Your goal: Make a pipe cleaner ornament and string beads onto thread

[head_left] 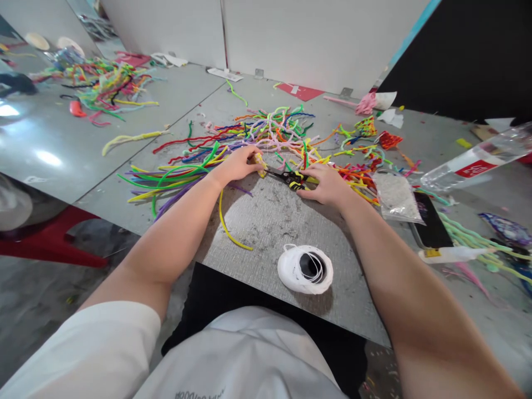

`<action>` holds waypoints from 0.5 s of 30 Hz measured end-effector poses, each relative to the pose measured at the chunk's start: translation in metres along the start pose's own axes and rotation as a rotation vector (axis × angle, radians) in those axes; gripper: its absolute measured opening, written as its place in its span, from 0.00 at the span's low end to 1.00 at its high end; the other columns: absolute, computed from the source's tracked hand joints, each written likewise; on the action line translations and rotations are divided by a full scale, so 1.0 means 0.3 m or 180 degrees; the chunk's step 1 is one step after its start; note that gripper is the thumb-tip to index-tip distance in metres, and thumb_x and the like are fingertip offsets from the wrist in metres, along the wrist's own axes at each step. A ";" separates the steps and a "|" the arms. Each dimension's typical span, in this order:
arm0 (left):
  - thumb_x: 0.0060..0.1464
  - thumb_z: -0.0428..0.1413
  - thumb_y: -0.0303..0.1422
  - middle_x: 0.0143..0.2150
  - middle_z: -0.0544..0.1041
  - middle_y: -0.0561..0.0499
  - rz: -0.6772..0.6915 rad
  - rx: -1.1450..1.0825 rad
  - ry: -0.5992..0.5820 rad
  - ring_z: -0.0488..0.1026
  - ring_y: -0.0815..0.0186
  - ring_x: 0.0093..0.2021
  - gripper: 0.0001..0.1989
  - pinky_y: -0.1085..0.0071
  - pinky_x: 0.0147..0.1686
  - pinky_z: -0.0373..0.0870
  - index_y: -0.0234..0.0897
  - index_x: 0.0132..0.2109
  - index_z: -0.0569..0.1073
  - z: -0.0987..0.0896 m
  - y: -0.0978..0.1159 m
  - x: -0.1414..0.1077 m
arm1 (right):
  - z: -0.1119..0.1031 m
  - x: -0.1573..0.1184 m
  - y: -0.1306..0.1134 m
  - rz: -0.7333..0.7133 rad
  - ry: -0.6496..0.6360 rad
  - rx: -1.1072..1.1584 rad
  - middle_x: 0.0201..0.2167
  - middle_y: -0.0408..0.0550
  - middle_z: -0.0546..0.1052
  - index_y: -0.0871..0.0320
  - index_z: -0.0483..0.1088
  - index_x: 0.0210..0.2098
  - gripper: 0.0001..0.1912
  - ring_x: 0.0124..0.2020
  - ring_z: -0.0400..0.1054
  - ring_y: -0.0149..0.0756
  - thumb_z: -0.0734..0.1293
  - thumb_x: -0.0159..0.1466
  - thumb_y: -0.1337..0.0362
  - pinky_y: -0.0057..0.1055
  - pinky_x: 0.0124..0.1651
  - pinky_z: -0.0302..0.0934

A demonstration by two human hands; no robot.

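My left hand pinches a small yellow piece that looks like twisted pipe cleaner. In my right hand is a pair of black and yellow pliers, its narrow jaws reaching left to the yellow piece. Whether the jaws touch or grip it I cannot tell. Beyond both hands lies a heap of colourful pipe cleaners. A bundle of green, yellow and purple pipe cleaners passes beneath my left forearm. One curved yellow pipe cleaner lies nearer me.
A white cord spool stands near the table's front edge. To the right are a clear packet, a phone, a white tube and a tilted plastic bottle. Another pipe-cleaner pile lies far left. A white partition closes the back.
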State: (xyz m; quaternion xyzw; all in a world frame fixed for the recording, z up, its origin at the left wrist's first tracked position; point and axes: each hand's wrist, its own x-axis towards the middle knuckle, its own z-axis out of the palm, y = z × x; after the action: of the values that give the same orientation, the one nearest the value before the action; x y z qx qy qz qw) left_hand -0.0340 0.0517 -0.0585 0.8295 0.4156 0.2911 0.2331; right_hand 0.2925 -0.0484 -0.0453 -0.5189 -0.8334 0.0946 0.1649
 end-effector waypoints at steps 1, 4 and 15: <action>0.58 0.69 0.35 0.43 0.80 0.49 0.0004 -0.0006 -0.0011 0.74 0.62 0.41 0.17 0.63 0.46 0.71 0.39 0.53 0.79 0.000 0.001 0.000 | -0.003 0.000 0.002 -0.0013 -0.0029 0.0002 0.64 0.66 0.78 0.65 0.78 0.65 0.38 0.65 0.71 0.61 0.74 0.62 0.47 0.53 0.70 0.62; 0.60 0.68 0.36 0.45 0.81 0.47 0.0052 -0.0017 -0.0029 0.76 0.61 0.43 0.17 0.63 0.48 0.72 0.38 0.54 0.80 0.000 0.002 -0.001 | -0.009 -0.005 0.010 -0.0043 -0.0087 0.0050 0.69 0.66 0.75 0.64 0.75 0.69 0.41 0.69 0.69 0.61 0.74 0.64 0.46 0.54 0.74 0.59; 0.59 0.69 0.34 0.43 0.80 0.46 0.0007 -0.0083 0.0129 0.76 0.61 0.42 0.14 0.60 0.50 0.73 0.37 0.50 0.80 0.009 -0.009 0.009 | 0.001 -0.015 0.015 -0.0048 0.0032 0.0089 0.69 0.67 0.74 0.63 0.71 0.71 0.45 0.70 0.67 0.63 0.75 0.64 0.42 0.56 0.74 0.58</action>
State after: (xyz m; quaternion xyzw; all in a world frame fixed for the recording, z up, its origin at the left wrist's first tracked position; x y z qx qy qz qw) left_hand -0.0323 0.0549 -0.0615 0.8209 0.4155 0.3135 0.2350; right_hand 0.2980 -0.0504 -0.0478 -0.5108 -0.8351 0.1024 0.1770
